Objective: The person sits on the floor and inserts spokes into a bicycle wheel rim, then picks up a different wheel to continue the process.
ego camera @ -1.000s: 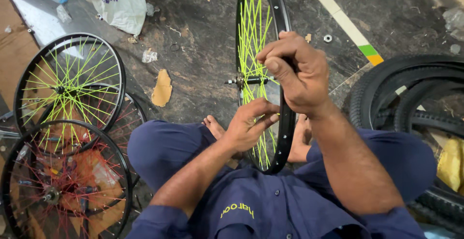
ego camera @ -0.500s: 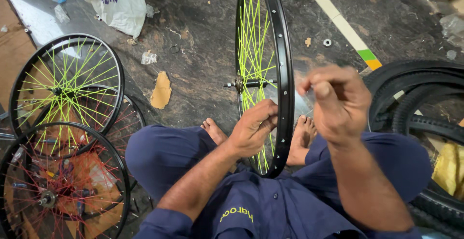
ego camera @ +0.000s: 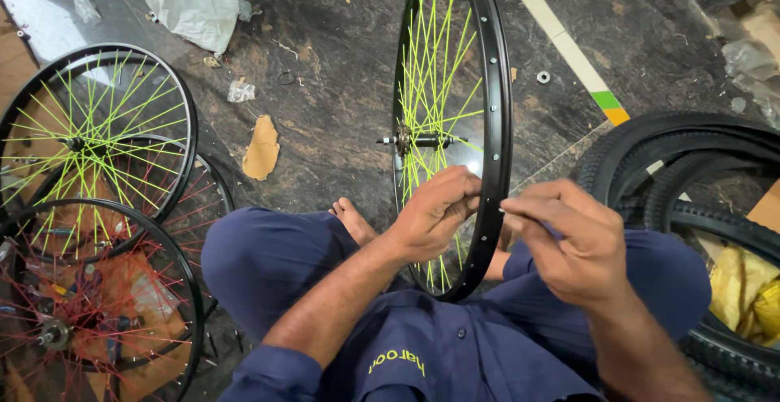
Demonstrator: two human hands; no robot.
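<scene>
Wheel (ego camera: 479,126) with black rim and yellow-green spokes stands upright between the seated person's knees. Left hand (ego camera: 435,211) grips its near side, fingers curled together around spokes. Right hand (ego camera: 569,235), just right of the wheel, pinches a thin tool against the rim; I judge a steady wheel and small turns serve best

The 1 head view looks steeply down, close over the lap, onto the upright wheel (ego camera: 455,126) and floor (ego camera: 325,117).
</scene>
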